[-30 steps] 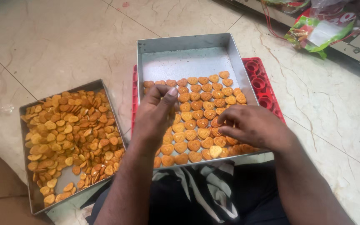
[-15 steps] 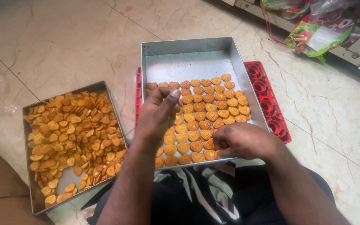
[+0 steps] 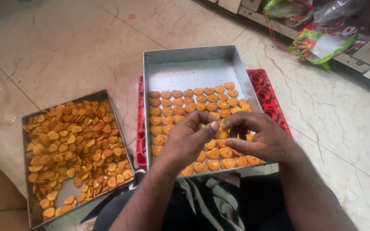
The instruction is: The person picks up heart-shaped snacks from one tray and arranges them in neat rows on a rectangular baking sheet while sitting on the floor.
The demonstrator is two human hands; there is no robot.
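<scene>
Both hands meet over the middle of a metal tray (image 3: 193, 64) that holds neat rows of orange heart-shaped biscuits (image 3: 193, 100). My left hand (image 3: 189, 139) has its fingers pinched together, its thumb tip touching my right hand's fingertips. My right hand (image 3: 258, 139) curls over a small stack of biscuits (image 3: 221, 133) held between the two hands. The far third of the tray is bare metal. A second metal tray (image 3: 33, 214) at my left is heaped with loose biscuits (image 3: 71, 145) of the same kind.
The middle tray rests on a red plastic crate (image 3: 266, 92), above my lap. Both trays sit on a pale tiled floor (image 3: 65, 47). Green and red plastic bags (image 3: 322, 42) lie at the upper right by a step.
My right hand has moved up from the tray's near right corner to its middle. My left hand has come down to meet it, and the two now hold biscuits together.
</scene>
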